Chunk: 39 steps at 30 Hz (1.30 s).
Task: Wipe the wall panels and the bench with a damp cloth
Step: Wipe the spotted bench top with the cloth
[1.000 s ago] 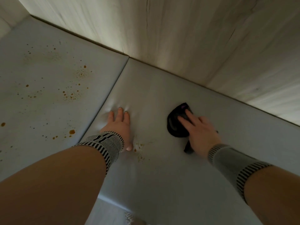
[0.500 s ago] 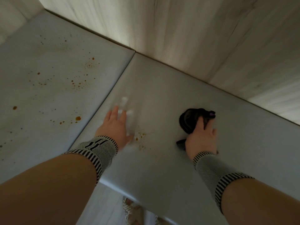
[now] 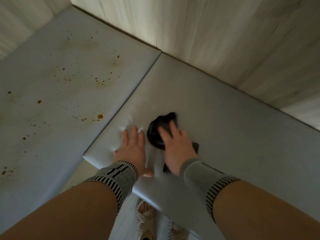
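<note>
Black cloth (image 3: pixel 158 131) bunched on right cushion of surface (image 3: pixel 225 129), under right hand (image 3: pixel 176 146), fingers curled over it. Left hand (image 3: pixel 132 149) flat, fingers spread, just left. Risk: brown spatter (image 3: pixel 102 82) on left cushion missed; bunched cloth smears.

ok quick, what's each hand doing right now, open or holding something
Left hand: open, fingers straight, pressed flat on the bench cushion.
Right hand: on the dark cloth, pressing it to the cushion; blurred, so grip cannot be told.
</note>
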Motion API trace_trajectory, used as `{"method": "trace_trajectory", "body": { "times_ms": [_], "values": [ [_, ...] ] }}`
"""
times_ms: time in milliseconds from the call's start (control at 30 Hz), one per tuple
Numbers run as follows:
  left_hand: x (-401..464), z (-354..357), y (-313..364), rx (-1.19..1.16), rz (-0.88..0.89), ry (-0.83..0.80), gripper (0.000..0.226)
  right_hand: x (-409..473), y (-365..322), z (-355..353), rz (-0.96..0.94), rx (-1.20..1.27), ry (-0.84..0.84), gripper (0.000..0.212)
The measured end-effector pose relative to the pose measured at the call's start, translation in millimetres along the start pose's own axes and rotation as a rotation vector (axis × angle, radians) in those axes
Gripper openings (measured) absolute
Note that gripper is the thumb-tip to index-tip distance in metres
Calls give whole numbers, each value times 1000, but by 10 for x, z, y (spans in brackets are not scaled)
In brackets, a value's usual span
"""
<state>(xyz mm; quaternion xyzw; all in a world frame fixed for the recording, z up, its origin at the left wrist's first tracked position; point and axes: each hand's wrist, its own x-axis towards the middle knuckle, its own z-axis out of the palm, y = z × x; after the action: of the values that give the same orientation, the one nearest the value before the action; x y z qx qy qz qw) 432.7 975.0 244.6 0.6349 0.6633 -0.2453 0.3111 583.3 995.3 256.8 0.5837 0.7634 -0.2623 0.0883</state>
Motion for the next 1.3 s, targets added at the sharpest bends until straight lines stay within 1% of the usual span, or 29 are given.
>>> {"method": "trace_trajectory", "body": {
  "times_ms": [67,100,133,167,233,267,300,333,367,433,467,500,567,600,667,700,733,767,833,867,900,933,967,1000,1033,1100,1167,1233,1300],
  "values": [
    [3,20,-11,3,5,-6,143,-136,43,93,-229,-43,-61,69],
    [7,27,-14,8,10,-6,143,-156,175,106,-270,-84,-92,69],
    [10,30,-13,7,14,-5,142,-159,328,87,-263,-123,-104,70],
    [15,27,-12,4,15,-5,142,-156,473,82,-182,-143,-85,72],
    [19,26,-8,-2,5,-11,142,-146,625,90,162,-147,-13,72],
    [21,29,-6,-2,1,-14,142,-147,569,105,304,-123,21,72],
    [29,34,1,-2,1,-11,143,-171,453,129,348,-132,42,72],
    [32,31,4,-1,2,-5,143,-219,311,172,303,-162,9,71],
    [27,30,3,0,0,-2,142,-294,202,242,178,-168,-36,71],
    [16,27,-4,2,1,-4,140,-473,154,293,-180,-107,-102,71],
    [14,31,-8,1,3,-7,139,-540,243,294,-313,-142,-94,72],
    [12,33,-5,-2,4,-13,140,-565,395,307,-345,-172,-66,76],
    [14,34,0,-17,-2,-4,142,-576,696,228,-206,-246,10,84],
    [13,32,4,-16,-6,0,142,-582,830,172,-56,-240,52,83],
    [7,17,14,-10,-19,-12,142,-572,884,107,369,-142,57,76],
    [-1,6,30,-5,-19,-11,142,-584,793,80,481,-96,47,74],
    [-1,-1,31,4,-22,-12,141,-580,655,113,476,-83,53,72],
    [-13,-14,40,7,-30,-17,141,-605,487,173,385,-95,52,71],
    [-39,-39,53,9,-44,-24,139,-700,207,234,145,-71,-83,70],
    [-72,-74,75,-2,-62,-34,135,-712,151,189,102,-32,-151,69],
    [-106,-124,114,-24,-75,-44,126,-695,149,85,116,41,-177,66],
    [-158,-202,171,-56,-64,-47,110,-666,175,-63,145,124,-167,62],
    [-239,-308,261,-145,-56,-33,89,-672,217,-243,192,208,-142,57],
    [-329,-411,372,-268,-46,-27,66,-686,245,-431,221,267,-113,53],
    [-464,-543,496,-407,-16,-21,52,-726,247,-638,238,307,-88,51],
    [-775,-864,736,-759,-13,-64,51,-858,179,-1076,248,389,-18,48],
    [-1089,-1263,924,-1063,-4,-67,42,-1049,87,-1519,229,447,37,42],
    [-1426,-1670,1039,-1154,39,-32,37,-1295,-5,-1955,213,504,56,34],
    [-1810,-2106,1131,-1124,115,27,35,-1575,-71,-2404,180,586,103,37]
  ]
}}
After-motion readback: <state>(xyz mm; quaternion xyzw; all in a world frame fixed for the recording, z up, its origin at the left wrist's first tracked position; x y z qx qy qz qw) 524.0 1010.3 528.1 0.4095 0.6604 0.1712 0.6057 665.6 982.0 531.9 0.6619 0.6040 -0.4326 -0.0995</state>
